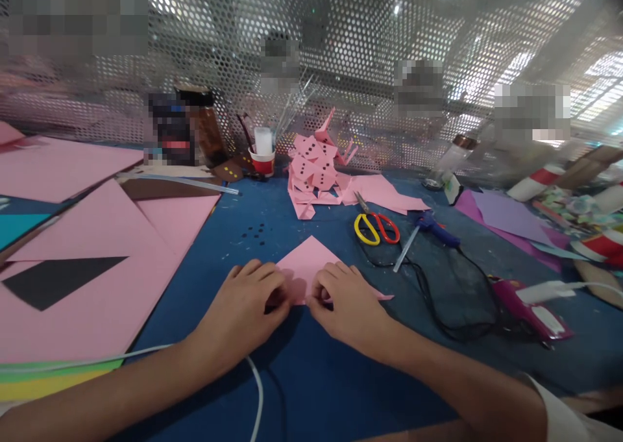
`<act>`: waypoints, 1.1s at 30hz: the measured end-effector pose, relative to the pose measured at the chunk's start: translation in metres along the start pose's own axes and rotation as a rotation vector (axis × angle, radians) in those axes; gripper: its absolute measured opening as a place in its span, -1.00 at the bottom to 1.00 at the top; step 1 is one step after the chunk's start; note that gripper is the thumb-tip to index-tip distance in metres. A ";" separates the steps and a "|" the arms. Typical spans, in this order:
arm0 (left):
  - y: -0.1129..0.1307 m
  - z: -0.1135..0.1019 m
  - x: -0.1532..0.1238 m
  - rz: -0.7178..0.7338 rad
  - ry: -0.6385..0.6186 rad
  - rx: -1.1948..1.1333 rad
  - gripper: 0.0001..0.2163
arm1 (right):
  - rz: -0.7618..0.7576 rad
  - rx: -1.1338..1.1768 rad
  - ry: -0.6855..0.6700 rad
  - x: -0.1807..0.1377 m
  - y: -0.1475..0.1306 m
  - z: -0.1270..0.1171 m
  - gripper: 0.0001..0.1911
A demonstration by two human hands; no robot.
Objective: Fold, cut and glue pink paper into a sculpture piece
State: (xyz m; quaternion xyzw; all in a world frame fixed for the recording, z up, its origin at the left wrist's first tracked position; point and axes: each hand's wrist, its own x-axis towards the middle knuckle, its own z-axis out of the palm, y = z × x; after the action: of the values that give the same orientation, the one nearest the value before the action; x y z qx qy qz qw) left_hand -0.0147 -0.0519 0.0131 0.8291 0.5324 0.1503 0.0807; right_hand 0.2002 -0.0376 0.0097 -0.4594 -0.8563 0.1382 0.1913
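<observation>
A pink sheet of paper, folded to a point at its far side, lies on the blue table between my hands. My left hand grips its left near edge, thumb and fingers curled together. On the right near edge, my right hand pinches the paper the same way. A narrow pink tip sticks out to the right from behind my right hand. Beyond the sheet rests a pile of folded pink paper pieces with black dots. Scissors with one yellow and one red handle lie beyond my right hand.
A blue glue gun with a black cable lies at right, near a magenta power strip. Large pink sheets cover the left side, with a black paper piece on top. A red-and-white cup stands before the perforated metal screen.
</observation>
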 end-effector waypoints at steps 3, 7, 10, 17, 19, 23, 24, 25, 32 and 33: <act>0.004 0.000 0.000 -0.017 -0.010 -0.062 -0.93 | 0.023 -0.014 0.001 0.000 -0.001 0.002 -0.88; 0.009 -0.001 0.001 -0.041 -0.013 -0.094 -0.95 | 0.054 -0.021 -0.012 0.001 -0.003 0.004 -0.87; 0.010 0.000 0.003 -0.062 -0.014 -0.112 -0.95 | 0.059 -0.005 -0.027 0.002 -0.003 0.005 -0.87; 0.009 0.009 0.003 -0.062 0.032 -0.142 -0.96 | 0.061 -0.021 0.009 0.001 0.000 0.012 -0.85; 0.009 0.011 0.002 -0.036 0.054 -0.160 -0.93 | 0.051 -0.032 0.025 0.001 0.000 0.013 -0.84; 0.009 0.011 0.002 0.000 0.062 -0.161 -0.91 | 0.039 -0.034 0.039 0.001 0.000 0.015 -0.85; 0.010 0.011 0.001 0.004 0.061 -0.157 -0.90 | 0.040 -0.028 0.038 0.001 0.001 0.016 -0.85; 0.010 0.010 0.001 0.013 0.058 -0.155 -0.90 | 0.043 -0.023 0.036 0.002 0.001 0.015 -0.86; 0.005 0.013 -0.001 0.150 0.054 -0.200 -0.89 | 0.072 -0.026 -0.004 0.001 -0.002 0.009 -0.88; 0.003 0.014 -0.001 0.163 0.060 -0.203 -0.89 | 0.070 -0.028 -0.006 0.001 -0.003 0.008 -0.89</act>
State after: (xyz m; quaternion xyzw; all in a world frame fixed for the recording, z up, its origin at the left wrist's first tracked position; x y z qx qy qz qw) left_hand -0.0077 -0.0543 0.0008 0.8522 0.4477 0.2343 0.1357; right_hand 0.1942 -0.0391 0.0041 -0.4911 -0.8422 0.1343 0.1775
